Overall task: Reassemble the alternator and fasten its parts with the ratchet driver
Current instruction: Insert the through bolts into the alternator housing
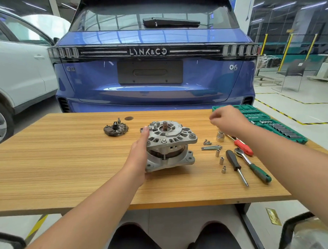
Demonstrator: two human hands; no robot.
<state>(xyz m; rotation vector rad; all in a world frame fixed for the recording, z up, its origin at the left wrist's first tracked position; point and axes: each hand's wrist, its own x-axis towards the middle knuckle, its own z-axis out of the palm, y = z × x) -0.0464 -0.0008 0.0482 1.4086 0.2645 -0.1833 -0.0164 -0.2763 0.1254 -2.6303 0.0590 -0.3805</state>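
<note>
Head view: grey cast-aluminium alternator [169, 144] upright near the middle of the striped light-wood table [67, 166], ribbed and slotted rear housing uppermost, brown slip-ring shaft end poking from its centre, dark stator band between the two housing halves, mounting ears at the base. Left hand [140, 155] flat against the alternator's left side, fingers straight, thumb up by the top rim. Right hand [227, 121] raised above the table's right part, fingers curled together, blurred; cannot tell whether anything is pinched. Black rectifier and brush-holder plate [116, 128] lying apart, to the left and farther back. Right of the alternator: long silver through-bolts [211, 147], small screws [206, 142], three small steel sockets [221, 160], a larger chrome socket [220, 136], black-handled driver [236, 166], green-handled chrome ratchet [252, 164], red-handled tool [243, 146]. Green plastic socket case [283, 127] open at the far right edge. Blue car rear [153, 72] beyond the table.
</note>
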